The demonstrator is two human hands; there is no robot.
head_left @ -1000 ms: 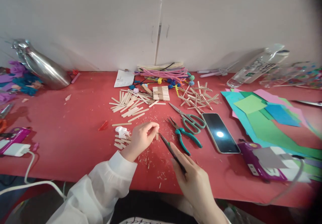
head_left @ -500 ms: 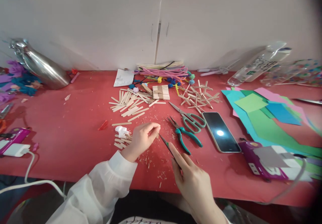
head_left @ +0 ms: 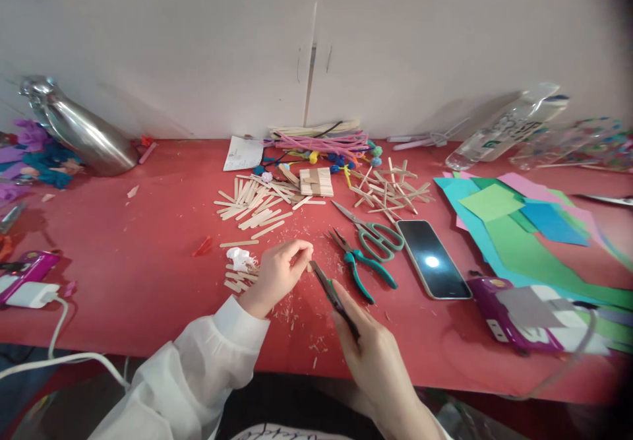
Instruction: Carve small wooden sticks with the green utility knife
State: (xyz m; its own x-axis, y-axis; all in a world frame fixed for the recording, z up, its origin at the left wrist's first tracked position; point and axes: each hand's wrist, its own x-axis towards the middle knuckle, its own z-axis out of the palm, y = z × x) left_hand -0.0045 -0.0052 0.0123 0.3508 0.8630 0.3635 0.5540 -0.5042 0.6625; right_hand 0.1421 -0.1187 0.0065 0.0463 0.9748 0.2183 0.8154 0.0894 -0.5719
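Note:
My left hand (head_left: 277,274) pinches a short wooden stick piece (head_left: 309,266) between thumb and fingers, just above the red table (head_left: 148,229). My right hand (head_left: 380,361) grips a dark craft knife (head_left: 332,293); its tip touches the stick piece. Wood shavings (head_left: 297,318) lie scattered below both hands. A few cut stick pieces (head_left: 236,278) and a crumpled white scrap (head_left: 238,256) lie beside my left hand.
Teal pliers (head_left: 361,265), green scissors (head_left: 368,230) and a phone (head_left: 432,258) lie right of the hands. Craft sticks (head_left: 254,206), pipe cleaners (head_left: 321,143), coloured paper (head_left: 514,225), a purple glue gun (head_left: 514,314), a steel bottle (head_left: 79,130) and a charger (head_left: 30,291) ring the table.
The knife tip moved up and left until it met the stick piece in my left hand. My left hand has hardly moved.

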